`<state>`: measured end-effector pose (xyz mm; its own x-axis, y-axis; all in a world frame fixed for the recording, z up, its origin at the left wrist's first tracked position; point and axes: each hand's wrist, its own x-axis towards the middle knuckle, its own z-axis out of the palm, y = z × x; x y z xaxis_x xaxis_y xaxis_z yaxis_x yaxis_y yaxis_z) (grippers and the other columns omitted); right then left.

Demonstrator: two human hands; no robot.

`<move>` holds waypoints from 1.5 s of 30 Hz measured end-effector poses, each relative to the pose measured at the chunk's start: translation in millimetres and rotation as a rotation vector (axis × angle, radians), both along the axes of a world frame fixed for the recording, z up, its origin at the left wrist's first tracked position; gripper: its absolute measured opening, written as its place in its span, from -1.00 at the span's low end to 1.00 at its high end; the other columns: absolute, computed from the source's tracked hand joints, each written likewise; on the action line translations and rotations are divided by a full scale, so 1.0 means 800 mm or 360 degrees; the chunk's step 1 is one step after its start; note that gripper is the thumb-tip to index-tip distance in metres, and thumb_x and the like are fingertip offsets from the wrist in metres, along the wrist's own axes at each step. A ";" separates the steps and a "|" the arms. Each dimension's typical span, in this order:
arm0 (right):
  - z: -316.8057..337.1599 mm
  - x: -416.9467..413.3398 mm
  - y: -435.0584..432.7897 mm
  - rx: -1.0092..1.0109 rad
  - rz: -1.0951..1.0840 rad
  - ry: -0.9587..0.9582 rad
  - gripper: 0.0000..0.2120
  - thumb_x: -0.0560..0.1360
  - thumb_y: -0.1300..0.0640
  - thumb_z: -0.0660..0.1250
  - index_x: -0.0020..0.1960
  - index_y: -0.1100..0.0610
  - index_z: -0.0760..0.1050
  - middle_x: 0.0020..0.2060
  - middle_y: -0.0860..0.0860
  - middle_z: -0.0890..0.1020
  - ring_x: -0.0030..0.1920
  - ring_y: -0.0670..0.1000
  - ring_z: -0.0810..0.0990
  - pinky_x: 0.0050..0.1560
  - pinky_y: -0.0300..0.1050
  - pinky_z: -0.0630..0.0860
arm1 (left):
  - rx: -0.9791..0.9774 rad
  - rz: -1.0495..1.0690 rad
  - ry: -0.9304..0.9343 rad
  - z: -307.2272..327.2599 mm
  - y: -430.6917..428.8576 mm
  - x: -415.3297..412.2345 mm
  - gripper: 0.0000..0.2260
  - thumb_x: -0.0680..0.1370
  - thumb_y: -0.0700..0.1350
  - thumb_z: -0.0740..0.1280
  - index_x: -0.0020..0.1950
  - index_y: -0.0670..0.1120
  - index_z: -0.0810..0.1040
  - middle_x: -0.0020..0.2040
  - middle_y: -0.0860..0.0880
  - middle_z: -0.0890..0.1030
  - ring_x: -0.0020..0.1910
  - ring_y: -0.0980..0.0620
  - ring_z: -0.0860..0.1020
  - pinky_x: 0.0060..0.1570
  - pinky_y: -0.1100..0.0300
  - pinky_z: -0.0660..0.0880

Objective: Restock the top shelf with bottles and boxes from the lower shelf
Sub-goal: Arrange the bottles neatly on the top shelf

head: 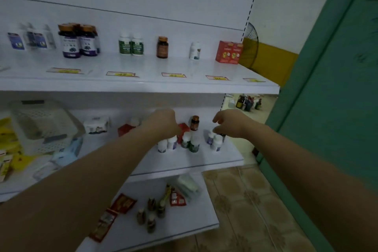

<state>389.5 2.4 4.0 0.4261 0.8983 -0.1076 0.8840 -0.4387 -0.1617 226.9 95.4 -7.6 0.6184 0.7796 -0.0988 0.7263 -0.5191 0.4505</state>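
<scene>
lower shelf (214,161), right end: white bottles (216,142), red box (185,128), crowded together. left hand (163,122) at the box, fingers hidden, grip cannot be told. right hand (229,124) above bottles, fingers apart, empty. risk: lifting one likely topples neighbours toward the shelf edge.

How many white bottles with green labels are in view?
4 bottles: two side by side on the top shelf, two on the lower shelf between left hand and right hand. Hands may hide others.
</scene>
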 end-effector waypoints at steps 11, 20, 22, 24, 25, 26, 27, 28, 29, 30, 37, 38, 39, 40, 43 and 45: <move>-0.145 0.086 -0.004 -0.0151 -0.0201 0.0276 -0.53 0.51 0.10 0.32 0.39 0.12 0.36 0.33 0.13 0.45 0.27 0.10 0.46 0.09 -0.18 0.42 | -0.0270 0.0009 0.0174 -0.143 0.028 0.065 -0.65 0.53 -0.11 0.33 0.27 -0.19 0.40 0.22 -0.16 0.50 0.15 -0.09 0.49 -0.01 0.19 0.42; -0.259 0.148 0.072 -0.0188 -0.0265 0.0471 -0.52 0.53 0.12 0.30 0.42 0.13 0.30 0.33 0.12 0.45 0.30 0.09 0.43 0.20 -0.18 0.38 | -0.0435 0.0054 0.0217 -0.244 0.097 0.145 -0.57 0.55 -0.08 0.29 0.37 -0.22 0.33 0.35 -0.19 0.41 0.30 -0.12 0.42 0.23 0.12 0.38; -0.284 0.159 0.083 -0.0236 -0.0270 0.0481 -0.51 0.53 0.13 0.31 0.42 0.14 0.30 0.32 0.13 0.46 0.30 0.10 0.44 0.23 -0.15 0.39 | -0.0465 0.0060 0.0235 -0.268 0.107 0.162 -0.57 0.55 -0.08 0.30 0.36 -0.22 0.34 0.34 -0.20 0.41 0.30 -0.12 0.41 0.22 0.13 0.37; -0.308 0.175 0.089 -0.0272 -0.0308 0.0493 -0.51 0.53 0.14 0.31 0.41 0.17 0.30 0.31 0.14 0.46 0.29 0.11 0.45 0.23 -0.13 0.40 | -0.0498 0.0062 0.0254 -0.289 0.113 0.178 -0.57 0.55 -0.07 0.29 0.36 -0.22 0.34 0.34 -0.19 0.42 0.30 -0.11 0.41 0.20 0.16 0.36; -0.318 0.186 0.092 -0.0271 -0.0341 0.0497 -0.51 0.52 0.14 0.30 0.41 0.20 0.29 0.30 0.15 0.46 0.29 0.12 0.45 0.23 -0.12 0.40 | -0.0517 0.0068 0.0256 -0.300 0.115 0.187 -0.57 0.55 -0.06 0.29 0.36 -0.22 0.34 0.34 -0.19 0.42 0.30 -0.11 0.41 0.20 0.16 0.36; -0.326 0.198 0.094 -0.0256 -0.0375 0.0497 -0.50 0.52 0.14 0.31 0.41 0.21 0.28 0.29 0.16 0.46 0.28 0.13 0.45 0.21 -0.12 0.40 | -0.0543 0.0084 0.0241 -0.310 0.117 0.197 -0.56 0.55 -0.05 0.30 0.36 -0.22 0.34 0.34 -0.19 0.42 0.30 -0.11 0.41 0.20 0.16 0.36; -0.333 0.211 0.097 -0.0226 -0.0416 0.0499 -0.49 0.52 0.14 0.31 0.41 0.23 0.26 0.29 0.17 0.46 0.27 0.13 0.46 0.19 -0.13 0.41 | -0.0581 0.0106 0.0220 -0.319 0.119 0.207 -0.54 0.54 -0.04 0.31 0.36 -0.22 0.33 0.34 -0.19 0.42 0.30 -0.11 0.41 0.21 0.15 0.36; -0.340 0.224 0.100 -0.0195 -0.0460 0.0506 -0.48 0.51 0.14 0.32 0.41 0.24 0.25 0.28 0.17 0.46 0.26 0.13 0.46 0.17 -0.14 0.40 | -0.0616 0.0133 0.0195 -0.327 0.119 0.218 -0.51 0.53 -0.03 0.32 0.38 -0.22 0.31 0.34 -0.20 0.42 0.31 -0.12 0.41 0.22 0.14 0.35; -0.345 0.238 0.104 -0.0140 -0.0497 0.0528 -0.46 0.50 0.14 0.34 0.41 0.23 0.24 0.28 0.18 0.46 0.25 0.14 0.47 0.15 -0.15 0.40 | -0.0634 0.0165 0.0156 -0.335 0.121 0.229 -0.47 0.53 -0.01 0.33 0.40 -0.21 0.28 0.36 -0.20 0.40 0.32 -0.12 0.40 0.24 0.13 0.34; -0.349 0.251 0.109 -0.0078 -0.0524 0.0547 -0.44 0.50 0.14 0.35 0.41 0.23 0.23 0.28 0.18 0.46 0.25 0.15 0.47 0.14 -0.15 0.39 | -0.0627 0.0205 0.0091 -0.341 0.123 0.241 -0.43 0.52 0.00 0.35 0.43 -0.20 0.25 0.38 -0.19 0.39 0.34 -0.11 0.39 0.26 0.13 0.33; -0.392 0.325 0.176 0.0344 -0.0454 0.0845 -0.39 0.46 0.11 0.40 0.41 0.14 0.20 0.23 0.12 0.49 0.19 0.15 0.50 0.06 -0.03 0.45 | -0.0307 0.0664 -0.0419 -0.377 0.150 0.331 -0.43 0.46 0.04 0.41 0.34 -0.21 0.31 0.26 -0.22 0.44 0.20 -0.19 0.47 0.12 0.00 0.45; -0.399 0.327 0.180 0.0345 -0.0455 0.0861 -0.43 0.48 0.11 0.38 0.39 0.15 0.21 0.25 0.13 0.47 0.21 0.17 0.49 0.07 -0.01 0.45 | -0.0256 0.0720 -0.0414 -0.383 0.149 0.340 -0.42 0.47 0.04 0.40 0.35 -0.21 0.30 0.28 -0.23 0.41 0.21 -0.21 0.45 0.13 -0.02 0.44; -0.407 0.328 0.182 0.0378 -0.0446 0.0873 -0.46 0.49 0.10 0.37 0.37 0.15 0.22 0.26 0.14 0.47 0.22 0.19 0.49 0.08 0.01 0.47 | -0.0197 0.0753 -0.0391 -0.390 0.147 0.347 -0.42 0.48 0.04 0.39 0.37 -0.20 0.29 0.31 -0.23 0.36 0.23 -0.21 0.43 0.15 -0.02 0.43; -0.413 0.328 0.182 0.0406 -0.0446 0.0877 -0.48 0.49 0.09 0.37 0.35 0.15 0.23 0.26 0.14 0.48 0.21 0.20 0.49 0.09 0.01 0.48 | -0.0131 0.0765 -0.0366 -0.397 0.145 0.352 -0.43 0.49 0.02 0.38 0.39 -0.19 0.28 0.33 -0.22 0.33 0.24 -0.22 0.42 0.18 -0.02 0.43; -0.422 0.336 0.179 0.0460 -0.0428 0.0937 -0.48 0.47 0.08 0.40 0.34 0.15 0.26 0.20 0.11 0.51 0.17 0.15 0.49 -0.03 -0.20 0.42 | -0.0081 0.0807 -0.0447 -0.416 0.143 0.359 -0.47 0.50 -0.05 0.38 0.40 -0.16 0.29 0.36 -0.22 0.29 0.26 -0.23 0.39 0.24 -0.06 0.43; -0.418 0.341 0.174 0.0446 -0.0426 0.1056 -0.47 0.44 0.07 0.43 0.32 0.14 0.30 0.14 0.06 0.51 0.10 0.08 0.49 -0.09 -0.33 0.43 | -0.0133 0.0837 -0.0527 -0.419 0.139 0.358 -0.52 0.49 -0.07 0.38 0.35 -0.14 0.34 0.34 -0.22 0.33 0.26 -0.23 0.39 0.24 -0.07 0.42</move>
<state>662.6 141.9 -330.2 0.5584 0.8050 -0.2001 0.4324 -0.4884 -0.7580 513.5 206.9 -342.4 0.1623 0.9859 -0.0415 0.6900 -0.0833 0.7190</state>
